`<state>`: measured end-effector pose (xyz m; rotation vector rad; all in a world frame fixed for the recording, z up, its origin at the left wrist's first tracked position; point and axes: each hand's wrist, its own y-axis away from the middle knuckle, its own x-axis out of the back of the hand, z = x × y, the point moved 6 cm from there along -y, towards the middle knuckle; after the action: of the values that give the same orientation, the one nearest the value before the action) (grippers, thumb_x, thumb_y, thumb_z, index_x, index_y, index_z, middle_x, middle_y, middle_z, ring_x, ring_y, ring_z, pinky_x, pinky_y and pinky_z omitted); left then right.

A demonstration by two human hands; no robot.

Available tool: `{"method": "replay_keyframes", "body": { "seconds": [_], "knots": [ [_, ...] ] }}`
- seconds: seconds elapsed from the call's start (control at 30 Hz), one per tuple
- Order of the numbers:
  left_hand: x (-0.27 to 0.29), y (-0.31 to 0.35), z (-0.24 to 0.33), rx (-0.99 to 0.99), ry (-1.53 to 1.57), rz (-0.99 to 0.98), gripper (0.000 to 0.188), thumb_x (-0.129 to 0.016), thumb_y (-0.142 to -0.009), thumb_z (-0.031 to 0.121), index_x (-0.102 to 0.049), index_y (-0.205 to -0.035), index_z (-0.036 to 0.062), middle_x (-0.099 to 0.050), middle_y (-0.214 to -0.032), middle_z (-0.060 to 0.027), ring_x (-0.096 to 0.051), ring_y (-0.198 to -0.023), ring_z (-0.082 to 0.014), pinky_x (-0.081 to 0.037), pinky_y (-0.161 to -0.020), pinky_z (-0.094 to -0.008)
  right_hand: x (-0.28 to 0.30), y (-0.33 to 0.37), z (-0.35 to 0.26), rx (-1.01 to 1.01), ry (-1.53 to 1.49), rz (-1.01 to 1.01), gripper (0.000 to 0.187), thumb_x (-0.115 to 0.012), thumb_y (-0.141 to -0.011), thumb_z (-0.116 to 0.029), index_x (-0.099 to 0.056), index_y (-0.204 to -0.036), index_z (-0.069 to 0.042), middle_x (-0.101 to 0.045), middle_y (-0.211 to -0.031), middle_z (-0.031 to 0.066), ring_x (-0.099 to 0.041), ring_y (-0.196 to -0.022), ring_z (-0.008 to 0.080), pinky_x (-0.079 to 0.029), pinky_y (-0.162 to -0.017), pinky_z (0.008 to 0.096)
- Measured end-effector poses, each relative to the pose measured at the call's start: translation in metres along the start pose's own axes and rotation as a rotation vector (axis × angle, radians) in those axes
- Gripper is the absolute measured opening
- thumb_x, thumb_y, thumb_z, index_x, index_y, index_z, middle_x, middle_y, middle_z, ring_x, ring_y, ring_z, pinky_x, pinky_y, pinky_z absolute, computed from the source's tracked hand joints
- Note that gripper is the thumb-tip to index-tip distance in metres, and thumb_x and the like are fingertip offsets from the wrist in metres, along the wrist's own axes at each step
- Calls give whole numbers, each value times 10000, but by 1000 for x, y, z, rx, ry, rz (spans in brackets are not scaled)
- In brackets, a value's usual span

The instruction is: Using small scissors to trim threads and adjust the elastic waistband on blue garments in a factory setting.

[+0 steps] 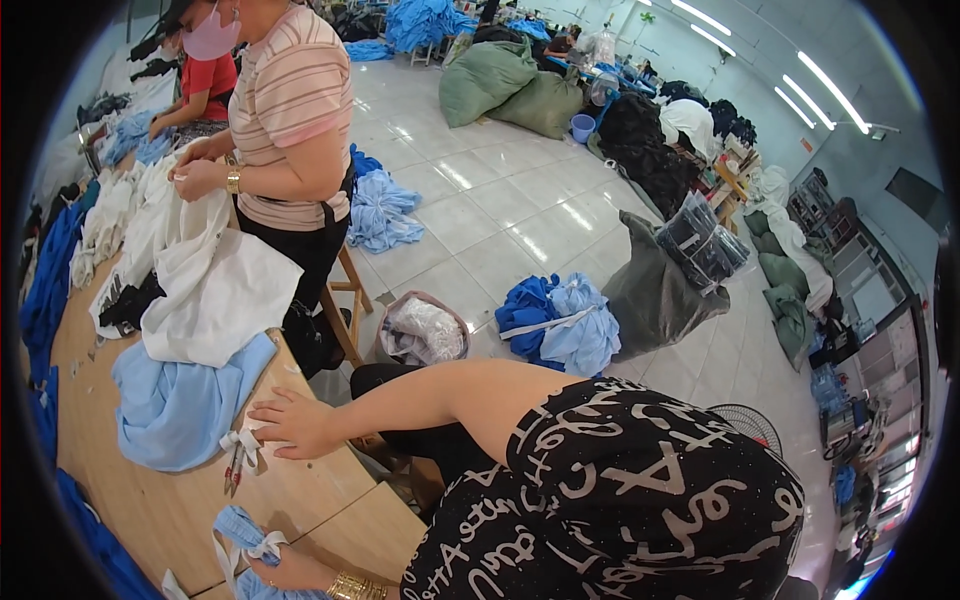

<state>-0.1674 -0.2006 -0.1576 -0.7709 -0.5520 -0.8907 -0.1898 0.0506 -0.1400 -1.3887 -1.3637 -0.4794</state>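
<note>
My right hand (297,424) rests on the wooden table (330,485) with its fingers spread. Its fingertips lie by a white cloth strip (243,441), and I cannot tell whether they press on it. Partly under that strip is a small pair of snips (233,473) with red on it. Close to the lower edge, my left hand (285,572) is closed around a gathered light-blue cloth bundle (238,527) with a white strip about it. The bundle's lower part runs out of view. A loose light-blue cloth (175,425) lies past the snips.
A co-worker (290,110) stands at the table's far side, handling white cloth (215,290); a person in red (205,85) works beyond. Blue tied bundles (560,322), a bin of clear plastic (425,330) and a dark sack (660,300) stand on the tiled floor. A stool (345,310) adjoins the table.
</note>
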Motion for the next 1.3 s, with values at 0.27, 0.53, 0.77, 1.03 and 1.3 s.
{"method": "replay_keyframes", "body": {
  "seconds": [0.27, 0.53, 0.77, 1.03, 1.3],
  "knots": [
    [6, 0, 15, -63, 16, 20, 491, -694, -718, 388, -592, -1018, 12, -614, -973, -165, -565, -875, -334, -457, -760, -406, -1, 0, 1, 10, 10, 4, 394, -534, -793, -334, -482, -1126, -129, -368, -1296, 138, -308, -1240, 273, -191, -1008, 506],
    [-3, 0, 2, -16, -79, 6, 471, -687, -734, 330, -570, -1064, 15, -593, -1029, -160, -534, -934, -324, -445, -781, -402, 1, 0, 0, 1, 6, -1, 397, -539, -794, -330, -481, -1129, -125, -368, -1298, 138, -309, -1241, 264, -185, -1013, 501],
    [-2, 1, 7, -40, -10, -32, 461, -664, -752, 325, -560, -1087, 26, -582, -1055, -139, -511, -960, -309, -431, -806, -396, 1, 1, 1, 7, -1, 12, 395, -544, -790, -328, -485, -1125, -127, -376, -1292, 142, -311, -1239, 266, -180, -1020, 499],
    [-5, 0, 0, -4, -30, -40, 474, -663, -744, 354, -566, -1091, 46, -584, -1054, -129, -506, -974, -309, -434, -805, -395, 0, 0, 1, 6, -26, 21, 396, -543, -789, -324, -482, -1129, -130, -379, -1282, 146, -310, -1240, 269, -185, -1017, 507],
    [-5, -1, 1, -24, -74, -32, 493, -663, -735, 390, -569, -1097, 70, -576, -1046, -156, -547, -913, -324, -459, -757, -411, 2, 2, 3, 8, -19, 32, 405, -542, -790, -329, -479, -1139, -134, -376, -1282, 145, -312, -1237, 269, -194, -1012, 507]
  ]
}}
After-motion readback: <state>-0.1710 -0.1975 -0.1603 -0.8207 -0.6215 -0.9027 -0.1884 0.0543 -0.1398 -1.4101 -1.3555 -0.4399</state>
